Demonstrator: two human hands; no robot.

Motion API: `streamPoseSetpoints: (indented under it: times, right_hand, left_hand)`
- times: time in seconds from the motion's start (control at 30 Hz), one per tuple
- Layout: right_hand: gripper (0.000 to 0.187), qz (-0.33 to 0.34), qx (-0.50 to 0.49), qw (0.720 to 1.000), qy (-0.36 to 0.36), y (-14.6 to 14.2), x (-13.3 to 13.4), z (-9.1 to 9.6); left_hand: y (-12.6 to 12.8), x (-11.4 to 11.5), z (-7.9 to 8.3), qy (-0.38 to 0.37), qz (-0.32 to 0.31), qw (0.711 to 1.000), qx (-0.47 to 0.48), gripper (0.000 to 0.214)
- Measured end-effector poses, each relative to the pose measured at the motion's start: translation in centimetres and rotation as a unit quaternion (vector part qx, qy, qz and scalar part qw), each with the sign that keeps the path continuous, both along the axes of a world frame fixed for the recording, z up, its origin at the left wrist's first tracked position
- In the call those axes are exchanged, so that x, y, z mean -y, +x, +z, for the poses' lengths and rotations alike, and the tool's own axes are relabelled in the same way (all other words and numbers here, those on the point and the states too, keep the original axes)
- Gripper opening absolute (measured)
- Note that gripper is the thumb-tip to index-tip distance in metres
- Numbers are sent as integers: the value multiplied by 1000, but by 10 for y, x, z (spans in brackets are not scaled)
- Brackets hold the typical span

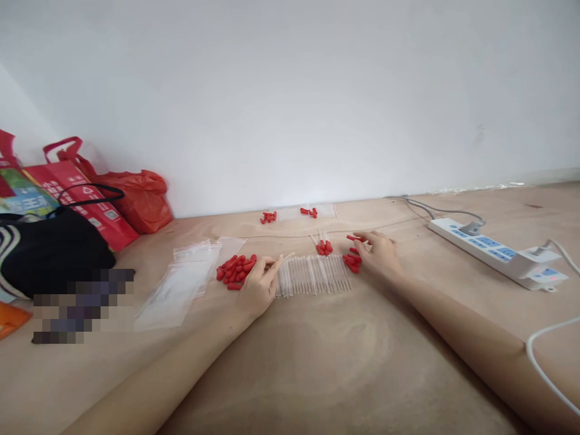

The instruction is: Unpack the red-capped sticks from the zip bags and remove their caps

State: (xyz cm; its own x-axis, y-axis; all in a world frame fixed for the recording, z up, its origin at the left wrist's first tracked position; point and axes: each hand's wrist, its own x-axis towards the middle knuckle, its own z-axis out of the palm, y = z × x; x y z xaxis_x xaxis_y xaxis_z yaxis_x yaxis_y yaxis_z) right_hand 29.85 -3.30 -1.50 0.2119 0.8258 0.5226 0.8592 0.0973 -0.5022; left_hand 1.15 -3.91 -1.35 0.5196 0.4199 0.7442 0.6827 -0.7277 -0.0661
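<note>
My left hand [259,287] is closed, pinching a thin clear dropper tube [289,256] between thumb and fingertips. It is at the left end of a row of clear tubes [315,275] lying side by side. A pile of red rubber bulbs [234,269] lies against its left side. My right hand [379,252] pinches one red bulb [353,237] at its fingertips. More loose red bulbs [351,263] lie just under it, by the row's right end. Behind the row lie several droppers [324,246], red bulbs fitted on clear tubes.
Flat clear zip bags [181,287] lie at left. Farther back, near the wall, are bagged tubes with red bulbs [309,212]. A white power strip [489,248] with cables is at right. Red bags [136,199] and a black bag [54,251] stand at left.
</note>
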Motion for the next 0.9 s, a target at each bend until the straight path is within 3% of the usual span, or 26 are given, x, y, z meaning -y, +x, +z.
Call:
streamPoseSetpoints:
  times: [0.17,0.33,0.57,0.77,0.9]
  right_hand:
    - [21,-17,-26,994,-106,11,-3,1]
    - [21,-21,25,990,-135,7,2,4]
    - [22,-28,48,993,-107,0,2,6]
    - [28,30,128,988,-76,-25,-5,9]
    - [33,14,189,979,-79,-42,-12,10]
  left_hand:
    - [13,-7,1,8,-31,999,23,25]
    - [20,-4,1,-27,-44,999,1,25]
    - [19,1,2,-108,-56,992,-12,28]
    - [18,8,5,-125,-55,990,-23,45]
    - [14,16,8,-121,-33,992,-21,49]
